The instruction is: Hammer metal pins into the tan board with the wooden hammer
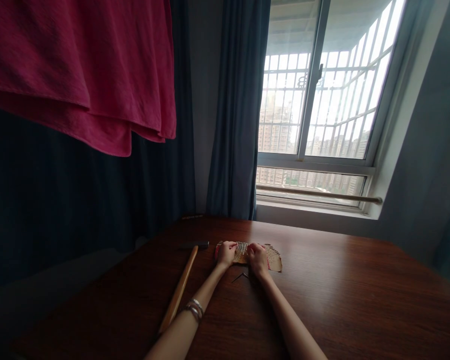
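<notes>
A tan, flat piece (274,261) with many small dots or holes, dark thin lines along its far edge and some red parts lies on the table. My left hand (227,252) is closed over its left part, fingertips pinched together. Over the middle, my right hand (257,256) is also closed, its fingertips facing the left ones across a small gap. Thin dark strips show in that gap. Whatever the fingertips pinch is too small to make out. Just nearer to me lie a few thin metal pieces (240,276), perhaps nails.
A hammer (183,277) with a wooden handle lies left of my left forearm, which crosses near its handle end. The brown wooden table (345,290) reaches back toward a dark curtain (236,125) and a barred window (315,110). A pink cloth (108,75) hangs at upper left.
</notes>
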Motion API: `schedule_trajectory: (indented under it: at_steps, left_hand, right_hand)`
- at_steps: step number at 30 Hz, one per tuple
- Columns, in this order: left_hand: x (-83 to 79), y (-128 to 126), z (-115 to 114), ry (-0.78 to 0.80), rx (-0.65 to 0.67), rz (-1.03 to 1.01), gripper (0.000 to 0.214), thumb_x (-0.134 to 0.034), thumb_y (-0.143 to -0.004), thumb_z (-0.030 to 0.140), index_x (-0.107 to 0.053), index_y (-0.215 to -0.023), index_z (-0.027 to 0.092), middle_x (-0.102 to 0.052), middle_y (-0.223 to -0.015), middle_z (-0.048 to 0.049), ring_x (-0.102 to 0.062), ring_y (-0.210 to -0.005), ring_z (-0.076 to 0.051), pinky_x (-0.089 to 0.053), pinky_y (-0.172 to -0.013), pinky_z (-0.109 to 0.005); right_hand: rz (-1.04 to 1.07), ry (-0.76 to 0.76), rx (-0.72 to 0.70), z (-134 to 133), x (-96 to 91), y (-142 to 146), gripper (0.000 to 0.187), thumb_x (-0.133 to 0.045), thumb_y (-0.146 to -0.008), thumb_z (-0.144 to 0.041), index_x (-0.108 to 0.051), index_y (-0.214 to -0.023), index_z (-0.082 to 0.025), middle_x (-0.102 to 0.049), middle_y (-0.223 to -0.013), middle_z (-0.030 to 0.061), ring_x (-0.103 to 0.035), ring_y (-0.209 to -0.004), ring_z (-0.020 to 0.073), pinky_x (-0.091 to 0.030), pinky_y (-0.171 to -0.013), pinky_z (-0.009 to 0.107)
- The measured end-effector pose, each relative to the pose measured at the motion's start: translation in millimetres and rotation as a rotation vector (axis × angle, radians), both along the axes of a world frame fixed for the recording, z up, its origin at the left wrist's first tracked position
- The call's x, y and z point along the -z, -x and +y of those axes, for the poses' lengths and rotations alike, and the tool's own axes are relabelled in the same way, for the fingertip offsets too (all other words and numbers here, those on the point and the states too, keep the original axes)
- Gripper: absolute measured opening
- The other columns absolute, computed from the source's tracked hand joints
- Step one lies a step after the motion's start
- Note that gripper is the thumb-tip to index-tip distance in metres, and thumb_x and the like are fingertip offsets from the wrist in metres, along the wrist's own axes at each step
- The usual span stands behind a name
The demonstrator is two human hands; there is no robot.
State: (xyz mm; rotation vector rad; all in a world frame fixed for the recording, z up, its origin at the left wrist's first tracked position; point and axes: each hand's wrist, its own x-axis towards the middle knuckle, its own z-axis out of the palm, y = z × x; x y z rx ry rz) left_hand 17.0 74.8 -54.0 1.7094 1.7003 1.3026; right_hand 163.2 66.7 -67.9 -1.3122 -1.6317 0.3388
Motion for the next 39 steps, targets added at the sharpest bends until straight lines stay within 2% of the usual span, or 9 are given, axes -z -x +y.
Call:
schedule_trajectory:
  at_steps: [5,8,13,15,18,21,23,33,39]
  left_hand:
    - [7.1,-1.4,6.8,0.043,0.011,-0.152,0.021,-0.053,-0.078,0.022,-0.067,-0.088,0.010,-0.069,-0.071,-0.0068,-0.064,-0.064,-0.014,-0.049,-0.058,-0.022]
    - [6.2,-1.3,10.9,0.052,0.004,-0.168,0.019,-0.055,-0.076,0.022,-0.067,-0.085,0.011,-0.068,-0.069,-0.0059,-0.063,-0.062,-0.014,-0.048,-0.056,-0.021]
    - [-19.8,7.7,7.4,0.058,-0.005,-0.120,0.018,-0.056,-0.073,0.023,-0.067,-0.077,0.010,-0.067,-0.069,-0.0053,-0.058,-0.055,-0.011,-0.043,-0.049,-0.018]
    - [-35.5,15.4,-0.1,0.181,0.095,-0.059,0.018,-0.057,-0.070,0.023,-0.067,-0.074,0.008,-0.064,-0.062,-0.0036,-0.052,-0.045,-0.009,-0.038,-0.043,-0.018]
    - [-54.3,26.6,-15.5,0.452,0.434,0.110,0.017,-0.066,-0.059,0.026,-0.067,-0.065,0.010,-0.060,-0.052,-0.0006,-0.048,-0.041,-0.008,-0.034,-0.040,-0.018]
    - [-61.5,30.0,-29.1,0.734,0.708,0.239,0.019,-0.072,-0.049,0.029,-0.068,-0.060,0.013,-0.060,-0.050,-0.0005,-0.049,-0.043,-0.010,-0.036,-0.042,-0.020]
    - [-61.1,27.4,-34.5,0.828,0.784,0.299,0.020,-0.074,-0.046,0.030,-0.068,-0.058,0.014,-0.061,-0.052,-0.0012,-0.050,-0.044,-0.011,-0.036,-0.043,-0.021]
    - [-58.5,16.3,-41.5,0.776,0.709,0.435,0.027,-0.078,-0.042,0.035,-0.062,-0.049,0.014,-0.058,-0.049,-0.0009,-0.048,-0.044,-0.012,-0.037,-0.044,-0.023]
    - [-55.1,15.3,-42.1,0.700,0.698,0.485,0.022,-0.077,-0.045,0.030,-0.061,-0.046,0.015,-0.057,-0.046,-0.0013,-0.049,-0.042,-0.014,-0.040,-0.046,-0.026]
  right_hand:
    - [0.044,0.078,-0.027,-0.3,-6.6,0.6,0.024,-0.039,-0.080,-0.031,-0.060,-0.080,-0.019,-0.066,-0.071,0.0039,-0.058,-0.067,0.0166,-0.041,-0.065,0.024]
    - [0.045,0.167,-0.085,1.0,-17.2,-2.4,0.021,-0.045,-0.078,-0.034,-0.061,-0.079,-0.019,-0.067,-0.075,0.0052,-0.060,-0.072,0.0179,-0.043,-0.065,0.025]
    - [-0.043,0.398,-0.318,-0.6,-44.4,-16.5,0.020,-0.059,-0.069,-0.035,-0.065,-0.072,-0.016,-0.067,-0.071,0.0042,-0.061,-0.068,0.0158,-0.045,-0.059,0.022]
    - [-0.115,0.529,-0.446,-3.8,-54.5,-21.9,0.019,-0.064,-0.064,-0.034,-0.066,-0.068,-0.016,-0.066,-0.062,0.0019,-0.060,-0.060,0.0135,-0.045,-0.054,0.020]
    - [-0.243,0.718,-0.581,-10.4,-64.6,-24.2,0.011,-0.071,-0.054,-0.026,-0.067,-0.058,-0.016,-0.063,-0.052,0.0006,-0.059,-0.050,0.0128,-0.044,-0.047,0.020]
    - [-0.351,0.835,-0.609,-17.6,-68.6,-19.1,0.009,-0.073,-0.046,-0.017,-0.065,-0.048,-0.017,-0.061,-0.045,0.0009,-0.058,-0.046,0.0142,-0.043,-0.042,0.020]
    - [-0.395,0.878,-0.600,-22.0,-68.8,-14.0,0.011,-0.074,-0.045,-0.014,-0.063,-0.045,-0.017,-0.059,-0.042,0.0008,-0.058,-0.045,0.0147,-0.044,-0.040,0.021]
    - [-0.469,0.969,-0.504,-22.4,-57.4,-3.3,0.019,-0.078,-0.037,-0.017,-0.061,-0.044,-0.016,-0.059,-0.038,0.0012,-0.059,-0.043,0.0159,-0.045,-0.038,0.021]
    - [-0.443,0.953,-0.508,-18.1,-51.9,-4.7,0.021,-0.078,-0.031,-0.014,-0.060,-0.042,-0.015,-0.059,-0.038,0.0028,-0.058,-0.041,0.0170,-0.044,-0.035,0.022]
